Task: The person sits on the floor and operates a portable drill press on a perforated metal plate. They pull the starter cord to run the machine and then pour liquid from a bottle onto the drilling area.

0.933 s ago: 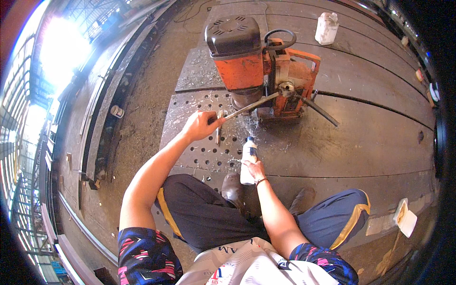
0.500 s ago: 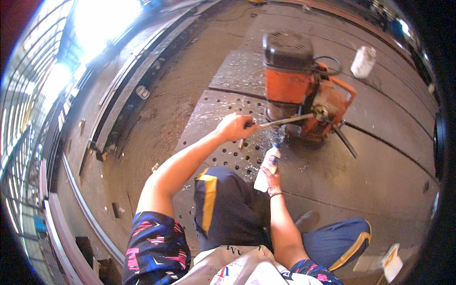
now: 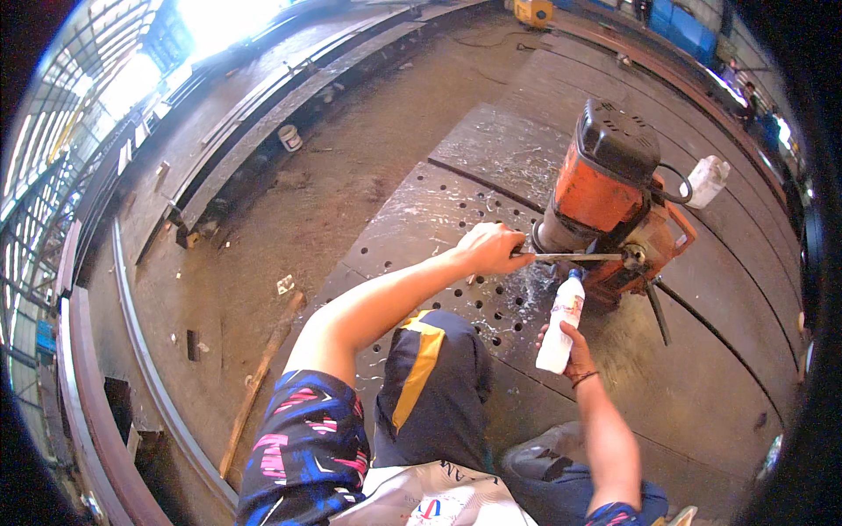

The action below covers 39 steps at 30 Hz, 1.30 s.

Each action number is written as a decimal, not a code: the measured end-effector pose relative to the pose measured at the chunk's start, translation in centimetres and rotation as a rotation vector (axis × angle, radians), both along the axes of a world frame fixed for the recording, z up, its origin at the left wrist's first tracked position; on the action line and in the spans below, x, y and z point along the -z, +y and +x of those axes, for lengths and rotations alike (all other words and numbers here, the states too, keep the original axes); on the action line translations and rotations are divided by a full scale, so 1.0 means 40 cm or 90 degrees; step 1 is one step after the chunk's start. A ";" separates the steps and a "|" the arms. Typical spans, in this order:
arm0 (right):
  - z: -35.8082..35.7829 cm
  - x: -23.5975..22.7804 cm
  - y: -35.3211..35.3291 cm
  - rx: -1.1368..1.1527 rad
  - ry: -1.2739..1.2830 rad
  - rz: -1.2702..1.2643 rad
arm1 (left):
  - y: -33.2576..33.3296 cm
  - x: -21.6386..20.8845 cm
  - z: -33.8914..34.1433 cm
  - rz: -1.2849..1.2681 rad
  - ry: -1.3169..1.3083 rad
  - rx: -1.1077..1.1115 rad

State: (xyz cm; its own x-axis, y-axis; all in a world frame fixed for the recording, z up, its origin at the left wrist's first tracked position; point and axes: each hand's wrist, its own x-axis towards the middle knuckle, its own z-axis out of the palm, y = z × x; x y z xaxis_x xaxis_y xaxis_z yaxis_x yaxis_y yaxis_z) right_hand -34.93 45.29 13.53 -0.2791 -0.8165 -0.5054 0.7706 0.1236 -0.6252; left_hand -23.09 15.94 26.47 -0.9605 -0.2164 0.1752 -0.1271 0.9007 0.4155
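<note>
An orange and black magnetic drill [image 3: 603, 188] stands on a steel plate [image 3: 447, 140] with rows of drilled holes. My left hand [image 3: 493, 249] is closed round the outer end of the drill's metal feed lever [image 3: 574, 258]. In my right hand [image 3: 575, 352] is a white plastic bottle [image 3: 560, 324] with a blue cap, tilted with its top up toward the drill's base. The cap lies just below the lever in the picture. Whitish wet streaks and small shavings spread over the plate round the drill. The drill's cutting tip is hidden.
A white jug [image 3: 707, 181] stands behind the drill, and a dark cable [image 3: 719, 337] runs off to the right. To the left are a wooden strip [image 3: 261, 386], a small white bucket [image 3: 290, 138] and long steel beams. My bent knee [image 3: 438, 351] is close below my left forearm.
The view has swung, so the drill and both hands now appear farther right and the drill looks more tilted. Both hands keep their holds on the lever and the bottle.
</note>
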 end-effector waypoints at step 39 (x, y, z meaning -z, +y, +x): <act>0.037 0.104 0.160 -0.165 -0.022 0.164 | -0.016 0.014 -0.002 0.089 -0.092 -0.034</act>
